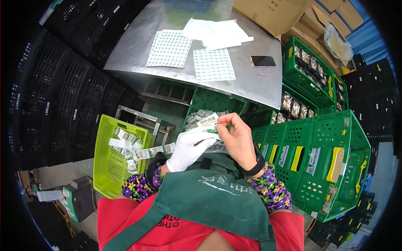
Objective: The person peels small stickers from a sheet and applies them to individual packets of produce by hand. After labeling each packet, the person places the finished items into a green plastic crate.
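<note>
My left hand [190, 148], in a white glove, is closed around the lower part of a small green and white printed label or packet [208, 121]. Bare and wearing a black wristband, my right hand [237, 138] pinches the right edge of the same piece between thumb and fingers. From my left hand a strip of connected labels [155, 151] runs left into a lime green basket [100, 157], where more of the strip lies in a heap. Behind my hands, a dark green crate [217, 99] holds many small packets.
A metal table [138, 42] ahead bears sticker sheets [169, 49], white papers [215, 32] and a phone [263, 61]. Green crates [312, 161] stand to the right, some with packed goods. Black crates [54, 100] are stacked at left; cardboard boxes [270, 14] sit at the back.
</note>
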A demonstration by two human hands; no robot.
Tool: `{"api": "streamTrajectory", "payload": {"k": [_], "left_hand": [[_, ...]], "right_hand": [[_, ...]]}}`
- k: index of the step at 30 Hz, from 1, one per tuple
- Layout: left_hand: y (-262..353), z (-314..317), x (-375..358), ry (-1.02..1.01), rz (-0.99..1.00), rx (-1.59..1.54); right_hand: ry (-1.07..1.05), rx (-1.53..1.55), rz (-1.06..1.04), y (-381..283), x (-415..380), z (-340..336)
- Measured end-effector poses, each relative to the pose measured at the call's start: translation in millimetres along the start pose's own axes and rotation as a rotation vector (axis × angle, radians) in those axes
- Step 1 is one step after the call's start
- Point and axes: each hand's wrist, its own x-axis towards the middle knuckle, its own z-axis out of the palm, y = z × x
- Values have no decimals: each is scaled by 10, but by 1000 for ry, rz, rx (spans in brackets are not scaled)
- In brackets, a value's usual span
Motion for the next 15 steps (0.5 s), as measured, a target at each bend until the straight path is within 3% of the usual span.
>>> {"api": "streamTrajectory", "payload": {"k": [2,4,6,8,10,11,12,15], "left_hand": [[5,-13,-1,14,19,-3],[76,-56,28,5,76,2],[106,-77,37,-37,81,5],[108,-76,35,-83,86,8],[62,-47,10,-283,111,285],[-104,14,-68,-340,-54,117],[-74,111,-107,-241,-75,-112],[39,52,-79,-147,-39,7]], "right_hand": [[141,-434,-300,-153,24,-33],[204,-444,-259,-127,45,-60],[-206,54,62,56,91,-147],[-208,18,21,41,124,-218],[-108,379,75,-202,206,-266],[-103,499,159,-354,229,-304],[-86,484,162,-296,279,-319],[47,276,159,-279,255,-311]]}}
